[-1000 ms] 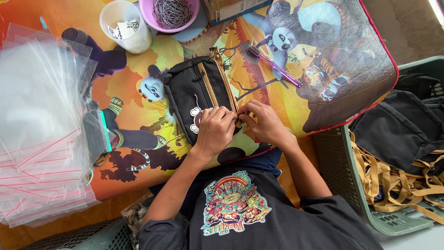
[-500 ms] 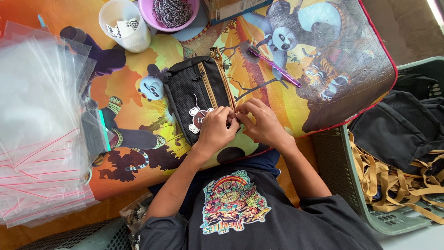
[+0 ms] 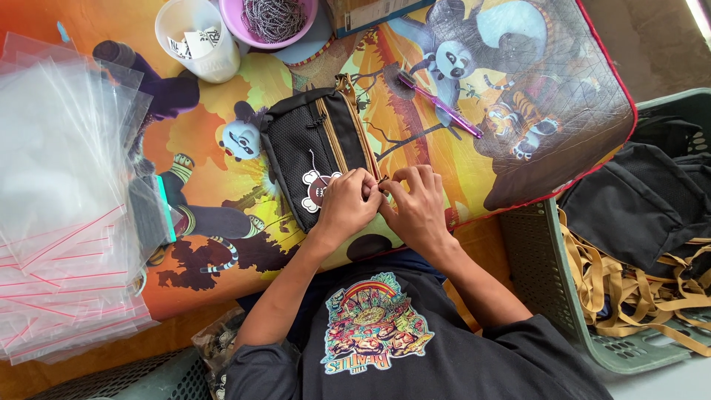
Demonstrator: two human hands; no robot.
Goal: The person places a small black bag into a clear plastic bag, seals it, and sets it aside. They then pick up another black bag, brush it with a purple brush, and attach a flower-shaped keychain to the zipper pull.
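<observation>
Nearest the camera, the person's dark printed shirt is filling the lower edge, and both forearms are reaching up from it onto the cartoon-printed mat. The left hand and the right hand are meeting at the near end of the black mesh pouch, which is lying on the middle of the mat; the fingers of both hands are pinching together on something small at the pouch's tan-trimmed edge, though what exactly they are gripping is too small to tell. A small cartoon charm is lying on the pouch just beside the left hand. To the side, a stack of clear zip bags is resting, and a green crate is holding black bags with tan straps. Farther off, a purple pen is lying on the mat, with a white cup and a pink bowl of metal chains standing beyond.
</observation>
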